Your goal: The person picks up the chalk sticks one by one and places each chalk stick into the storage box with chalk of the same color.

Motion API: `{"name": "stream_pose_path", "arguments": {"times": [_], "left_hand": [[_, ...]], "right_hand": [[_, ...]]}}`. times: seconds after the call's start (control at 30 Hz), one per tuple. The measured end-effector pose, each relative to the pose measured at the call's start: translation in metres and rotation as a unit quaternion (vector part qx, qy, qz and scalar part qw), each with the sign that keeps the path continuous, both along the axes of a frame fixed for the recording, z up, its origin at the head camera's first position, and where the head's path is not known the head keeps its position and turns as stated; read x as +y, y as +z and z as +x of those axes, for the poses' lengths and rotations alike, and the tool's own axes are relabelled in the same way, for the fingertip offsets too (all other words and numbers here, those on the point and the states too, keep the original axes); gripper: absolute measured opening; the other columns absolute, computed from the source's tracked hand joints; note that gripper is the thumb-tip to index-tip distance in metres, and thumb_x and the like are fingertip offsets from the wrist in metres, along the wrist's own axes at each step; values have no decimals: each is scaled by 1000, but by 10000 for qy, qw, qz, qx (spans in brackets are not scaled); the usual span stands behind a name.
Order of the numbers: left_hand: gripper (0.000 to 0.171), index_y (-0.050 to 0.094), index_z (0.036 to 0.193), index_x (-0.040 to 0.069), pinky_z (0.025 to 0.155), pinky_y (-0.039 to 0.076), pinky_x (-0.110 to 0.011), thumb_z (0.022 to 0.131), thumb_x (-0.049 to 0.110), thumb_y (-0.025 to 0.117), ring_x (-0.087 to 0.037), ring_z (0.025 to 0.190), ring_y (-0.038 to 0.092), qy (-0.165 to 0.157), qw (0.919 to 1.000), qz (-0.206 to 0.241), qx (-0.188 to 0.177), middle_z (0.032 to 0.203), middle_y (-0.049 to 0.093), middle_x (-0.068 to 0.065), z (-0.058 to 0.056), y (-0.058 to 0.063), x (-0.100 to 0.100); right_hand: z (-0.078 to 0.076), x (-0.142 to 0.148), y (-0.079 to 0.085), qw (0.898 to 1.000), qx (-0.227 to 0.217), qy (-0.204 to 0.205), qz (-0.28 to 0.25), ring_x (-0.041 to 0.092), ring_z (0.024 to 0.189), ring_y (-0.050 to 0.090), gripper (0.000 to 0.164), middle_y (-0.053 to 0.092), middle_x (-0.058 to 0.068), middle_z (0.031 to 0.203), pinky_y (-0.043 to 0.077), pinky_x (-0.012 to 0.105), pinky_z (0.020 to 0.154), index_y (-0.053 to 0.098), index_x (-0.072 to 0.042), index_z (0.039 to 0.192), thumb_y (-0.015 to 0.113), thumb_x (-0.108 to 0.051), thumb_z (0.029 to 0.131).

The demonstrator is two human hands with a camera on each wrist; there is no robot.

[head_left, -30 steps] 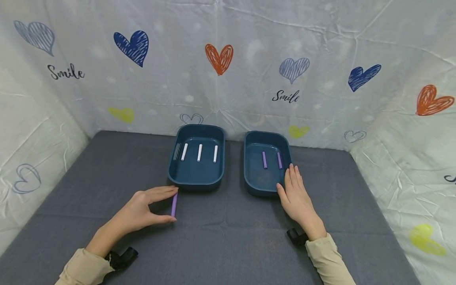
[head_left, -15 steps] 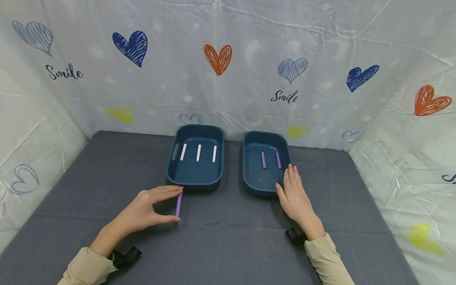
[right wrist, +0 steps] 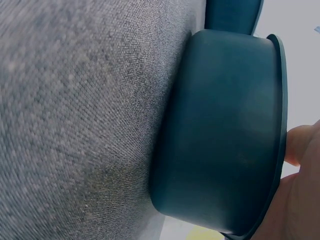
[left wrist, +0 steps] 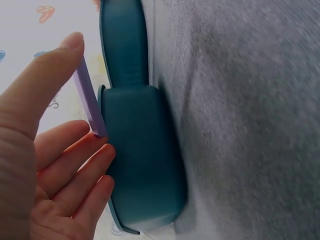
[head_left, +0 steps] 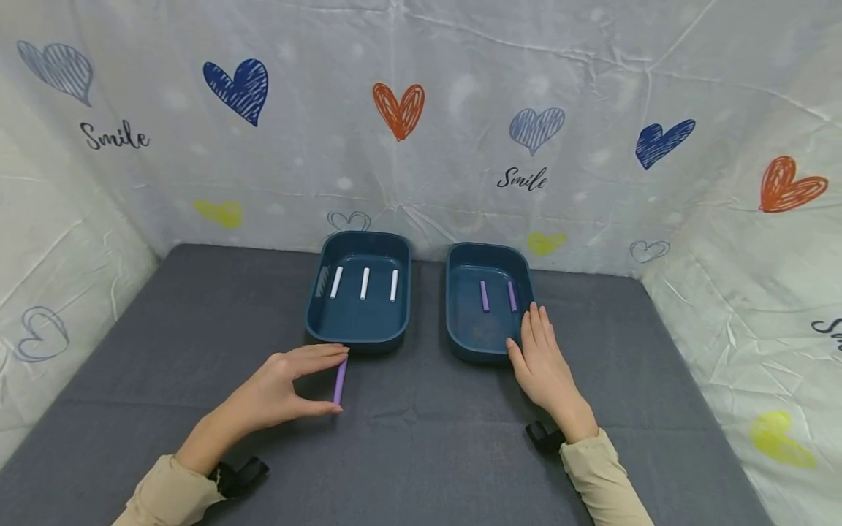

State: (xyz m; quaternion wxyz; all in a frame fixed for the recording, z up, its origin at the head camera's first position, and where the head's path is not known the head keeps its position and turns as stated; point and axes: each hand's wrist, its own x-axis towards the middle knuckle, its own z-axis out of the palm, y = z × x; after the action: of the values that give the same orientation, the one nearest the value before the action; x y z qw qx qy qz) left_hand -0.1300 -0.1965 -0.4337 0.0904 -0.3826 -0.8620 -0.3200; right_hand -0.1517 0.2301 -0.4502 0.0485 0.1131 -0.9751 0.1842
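My left hand (head_left: 279, 389) pinches a purple chalk stick (head_left: 340, 382) by its two ends, thumb at the near end and fingertips at the far one. It is just in front of the left blue tray (head_left: 358, 330). In the left wrist view the chalk (left wrist: 90, 102) spans the gap from thumb to fingers. Straight fingers of my right hand (head_left: 547, 372) rest along the near right corner of the right blue tray (head_left: 476, 342). Inside that tray lie two purple chalk sticks (head_left: 484, 296). Three white chalk sticks (head_left: 365, 283) lie side by side in the left tray.
Both trays stand side by side on a dark grey cloth (head_left: 421, 460), with a narrow gap between them. Behind them hangs a white curtain (head_left: 460, 58) printed with hearts. Black straps (head_left: 240, 478) are around both wrists.
My left hand has moved slightly to the right with the purple chalk between thumb and fingers. The right hand stays at its tray.
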Motion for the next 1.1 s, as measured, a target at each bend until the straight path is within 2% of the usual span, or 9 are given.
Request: {"name": "stream_pose_path", "arguments": {"times": [0.1,0.3,0.4,0.47,0.57,0.87,1.1], "left_hand": [[72,67,130,6,98,50,-31,68,32,93,-25,123,59,-63,10000,-28,-27,134,63,-6,-1,0,5],[73,67,130,5,101,47,-27,67,31,93,-26,124,59,-297,9995,48,33,134,63,-10,-3,1,14],[72,67,129,5,98,50,-35,67,31,93,-26,124,58,-376,9993,39,26,133,63,-11,-5,1,19],[72,67,129,4,95,52,-44,67,31,93,-26,124,58,-402,9992,16,3,134,63,-10,-5,2,21],[72,67,129,4,93,52,-48,68,32,93,-27,124,58,-439,9990,5,-27,134,62,-10,-6,3,25],[72,66,130,4,94,52,-50,70,36,91,-28,126,57,-582,9983,43,-56,136,61,-12,-8,5,37],[73,65,130,2,93,53,-49,69,32,92,-29,125,58,-772,9968,111,151,136,60,-12,-10,7,50]], "right_hand": [[0,0,0,10000,0,-2,-8,35,151,-3,68,4,23,163,11,55,120,18,13,152,34,-36,108],[0,0,0,10000,-19,2,-7,35,151,-4,67,3,23,163,10,54,120,19,13,152,35,-35,108],[0,0,0,10000,-5,2,1,35,151,-4,67,3,23,163,10,54,120,19,13,152,36,-34,108],[0,0,0,10000,-11,-3,-1,34,151,-4,67,3,23,164,10,54,120,19,13,152,35,-35,108],[0,0,0,10000,-6,-3,5,35,151,-3,67,3,23,164,10,53,120,18,13,152,35,-35,108],[0,0,2,10000,-36,-15,11,35,151,-2,67,4,23,163,10,53,120,19,13,152,35,-35,108],[1,0,3,9999,-120,-17,-5,33,151,-6,67,1,22,164,9,53,120,16,12,153,34,-35,109]]}}
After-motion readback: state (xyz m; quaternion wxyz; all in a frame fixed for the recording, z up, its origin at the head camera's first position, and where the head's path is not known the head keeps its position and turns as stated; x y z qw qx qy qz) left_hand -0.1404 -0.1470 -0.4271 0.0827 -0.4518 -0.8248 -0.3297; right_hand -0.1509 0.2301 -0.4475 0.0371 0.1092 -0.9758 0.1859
